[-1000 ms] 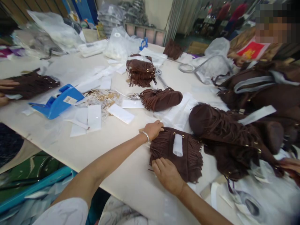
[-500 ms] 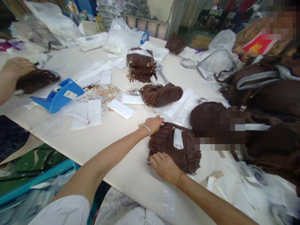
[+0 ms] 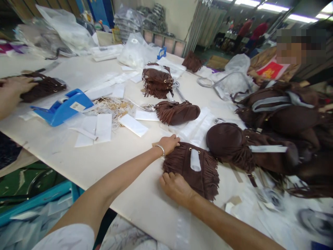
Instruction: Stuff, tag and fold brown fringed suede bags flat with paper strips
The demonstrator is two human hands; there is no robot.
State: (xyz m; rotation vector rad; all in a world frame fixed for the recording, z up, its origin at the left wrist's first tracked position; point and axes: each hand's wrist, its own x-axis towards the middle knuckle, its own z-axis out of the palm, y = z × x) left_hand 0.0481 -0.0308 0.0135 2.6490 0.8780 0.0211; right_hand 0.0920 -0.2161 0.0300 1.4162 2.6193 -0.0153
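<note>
A dark brown fringed bag (image 3: 183, 165) lies flat on the table in front of me, with white wrapping around a part between two brass eyelets near its top. My left hand (image 3: 169, 144), a silver bangle at the wrist, is closed on the bag's upper left corner. At the lower left edge, the curled fingers of my right hand (image 3: 175, 187) hold the fringe; the fingertips are partly hidden. Just beyond the bag, a brown fringed pouch (image 3: 179, 113) lies on its side. To its right rests a round-bottomed brown bag (image 3: 225, 140).
A blue tape dispenser (image 3: 63, 106), white cards (image 3: 134, 125) and tangled strings (image 3: 114, 106) lie to the left. Another person's hand (image 3: 15, 90) touches a fringed bag at far left. Stacked fringed bags (image 3: 157, 81) stand behind; brown bags (image 3: 288, 114) pile up at right, near another person.
The view has tilted up slightly. My right hand has shifted slightly left along the fringe edge, while my left hand stays at the corner. The other person's hand at far left has moved lower.
</note>
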